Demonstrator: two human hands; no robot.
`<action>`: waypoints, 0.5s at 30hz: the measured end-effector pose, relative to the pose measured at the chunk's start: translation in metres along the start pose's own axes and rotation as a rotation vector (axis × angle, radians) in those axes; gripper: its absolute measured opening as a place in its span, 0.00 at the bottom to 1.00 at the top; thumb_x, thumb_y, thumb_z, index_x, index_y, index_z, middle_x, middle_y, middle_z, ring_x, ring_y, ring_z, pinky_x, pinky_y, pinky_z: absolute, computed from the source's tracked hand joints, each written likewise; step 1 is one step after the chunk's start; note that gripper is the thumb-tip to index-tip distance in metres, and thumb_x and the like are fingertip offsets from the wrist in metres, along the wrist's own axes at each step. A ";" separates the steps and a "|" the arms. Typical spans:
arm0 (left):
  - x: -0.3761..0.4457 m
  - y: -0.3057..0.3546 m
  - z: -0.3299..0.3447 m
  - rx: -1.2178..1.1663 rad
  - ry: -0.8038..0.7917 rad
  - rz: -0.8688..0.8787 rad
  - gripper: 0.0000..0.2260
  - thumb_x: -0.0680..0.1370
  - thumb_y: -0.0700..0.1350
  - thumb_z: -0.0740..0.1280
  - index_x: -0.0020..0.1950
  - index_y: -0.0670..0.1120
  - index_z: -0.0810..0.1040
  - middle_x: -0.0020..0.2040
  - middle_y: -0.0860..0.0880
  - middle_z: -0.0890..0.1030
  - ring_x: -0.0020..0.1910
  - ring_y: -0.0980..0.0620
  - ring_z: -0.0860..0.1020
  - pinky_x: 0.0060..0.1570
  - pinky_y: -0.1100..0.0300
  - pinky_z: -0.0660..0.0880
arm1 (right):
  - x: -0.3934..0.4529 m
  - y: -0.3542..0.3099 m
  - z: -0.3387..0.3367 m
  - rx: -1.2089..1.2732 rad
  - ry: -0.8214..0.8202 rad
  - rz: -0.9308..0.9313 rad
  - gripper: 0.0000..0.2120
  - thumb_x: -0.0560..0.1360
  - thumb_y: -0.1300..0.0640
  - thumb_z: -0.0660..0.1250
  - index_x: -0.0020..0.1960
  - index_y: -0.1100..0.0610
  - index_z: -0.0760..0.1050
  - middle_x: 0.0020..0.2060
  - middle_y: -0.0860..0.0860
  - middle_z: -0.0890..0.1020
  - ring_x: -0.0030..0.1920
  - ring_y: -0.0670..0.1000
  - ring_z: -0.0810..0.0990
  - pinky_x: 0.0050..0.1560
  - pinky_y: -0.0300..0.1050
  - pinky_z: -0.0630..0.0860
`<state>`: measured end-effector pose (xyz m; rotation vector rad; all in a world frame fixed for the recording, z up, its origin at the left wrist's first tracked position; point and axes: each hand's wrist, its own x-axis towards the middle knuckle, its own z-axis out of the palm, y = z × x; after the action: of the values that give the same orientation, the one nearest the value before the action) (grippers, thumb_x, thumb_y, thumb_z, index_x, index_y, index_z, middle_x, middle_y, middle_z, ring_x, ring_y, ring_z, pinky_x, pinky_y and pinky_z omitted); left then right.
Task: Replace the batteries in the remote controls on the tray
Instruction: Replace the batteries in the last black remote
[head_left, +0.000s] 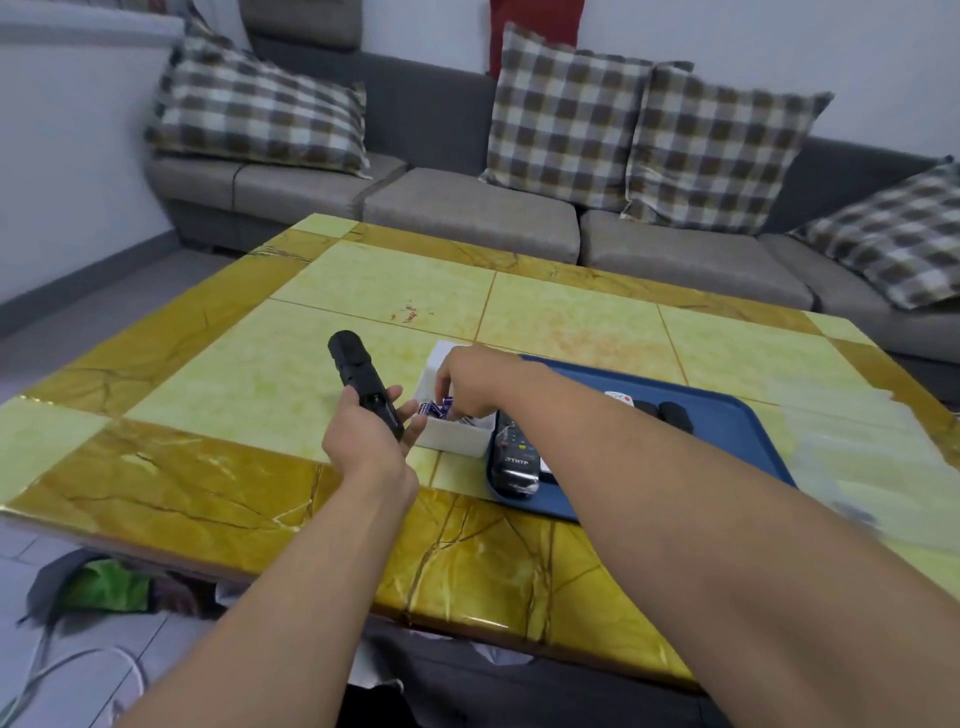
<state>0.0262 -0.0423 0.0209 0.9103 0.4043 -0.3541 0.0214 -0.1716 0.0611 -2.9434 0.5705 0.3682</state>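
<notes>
The left hand (366, 439) grips a black remote (363, 382) above the table (218, 374). The right hand (470, 384) reaches into a white box (454, 439) of batteries (434, 408), fingers curled; whether they pinch one is hidden. Further remotes (514, 457) lie on the blue tray (727, 431) near the table's front edge.

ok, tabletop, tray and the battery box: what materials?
Tabletop: looks like glossy marble or a marble-look film, veined yellow and amber with sharp glare. Blue tray: probably moulded plastic, matte, with a rounded raised rim. White box: plastic or card, matte; I cannot tell which.
</notes>
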 end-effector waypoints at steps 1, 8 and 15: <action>0.000 0.000 0.001 0.001 -0.001 -0.002 0.12 0.85 0.49 0.59 0.48 0.46 0.78 0.42 0.45 0.83 0.33 0.49 0.79 0.29 0.60 0.79 | 0.002 -0.002 0.001 0.018 -0.013 -0.005 0.12 0.72 0.62 0.73 0.45 0.44 0.81 0.39 0.43 0.79 0.45 0.51 0.81 0.38 0.43 0.77; 0.000 -0.001 0.004 0.000 0.008 0.007 0.11 0.85 0.49 0.59 0.51 0.46 0.78 0.41 0.45 0.83 0.33 0.49 0.79 0.29 0.60 0.80 | 0.002 -0.002 0.007 0.029 -0.104 -0.045 0.23 0.73 0.69 0.62 0.56 0.45 0.82 0.45 0.47 0.81 0.48 0.51 0.80 0.45 0.45 0.80; -0.003 -0.002 0.004 0.005 0.003 0.013 0.11 0.85 0.49 0.59 0.50 0.47 0.78 0.42 0.44 0.84 0.32 0.50 0.79 0.30 0.59 0.80 | 0.004 -0.002 0.006 0.051 0.002 -0.043 0.19 0.69 0.67 0.71 0.45 0.42 0.79 0.46 0.46 0.80 0.47 0.51 0.82 0.49 0.51 0.83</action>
<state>0.0233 -0.0459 0.0231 0.9181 0.4002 -0.3420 0.0241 -0.1697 0.0543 -2.9026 0.5074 0.3417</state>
